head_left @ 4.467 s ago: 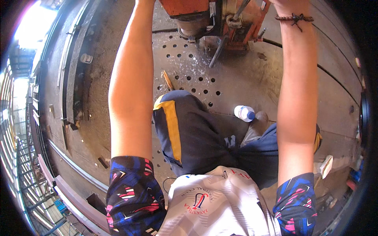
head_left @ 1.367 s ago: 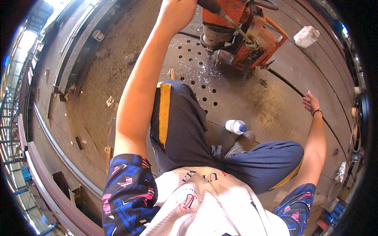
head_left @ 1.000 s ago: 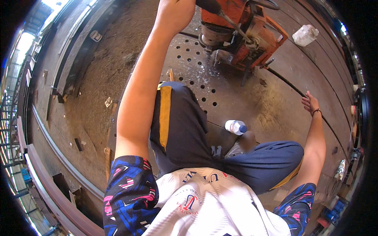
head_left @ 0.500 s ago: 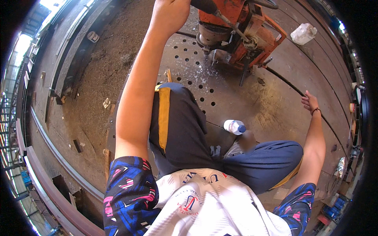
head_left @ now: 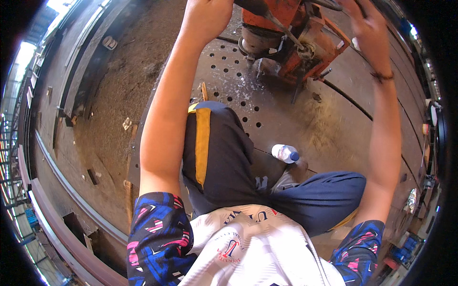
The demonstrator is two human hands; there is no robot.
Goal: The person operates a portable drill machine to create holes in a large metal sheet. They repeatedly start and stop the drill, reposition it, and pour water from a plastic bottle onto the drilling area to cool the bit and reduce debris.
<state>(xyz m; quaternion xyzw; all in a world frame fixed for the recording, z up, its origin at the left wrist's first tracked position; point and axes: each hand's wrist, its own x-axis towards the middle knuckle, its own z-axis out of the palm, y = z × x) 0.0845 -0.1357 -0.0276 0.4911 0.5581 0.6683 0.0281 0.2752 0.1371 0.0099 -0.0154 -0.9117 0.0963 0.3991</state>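
Observation:
An orange drilling machine (head_left: 288, 14) stands on a steel plate (head_left: 276, 124) with rows of round holes. Wet splashes and pale chips lie around its drill bit. At the top edge, my left hand (head_left: 207, 19) is closed round the black grip of the machine's lever handle (head_left: 253, 5); part of the hand is cut off. The lever's rod runs down to a hub (head_left: 305, 50) on the machine's side. To the right of the machine, my right hand (head_left: 372, 38) is raised with its fingers apart, near a dark curved handle or cable (head_left: 327, 4). Motion blurs it slightly.
A bottle with a blue cap (head_left: 285, 153) lies near my folded legs. A pale plastic container is mostly hidden behind my right hand. A dark cable or groove (head_left: 350, 101) crosses the plate. Left of it are dirt ground (head_left: 124, 81), a white cup (head_left: 109, 43) and long steel beams.
My right hand has come up and forward from low over the plate to beside the top of the machine. My left hand stays on the lever handle, nearly unmoved.

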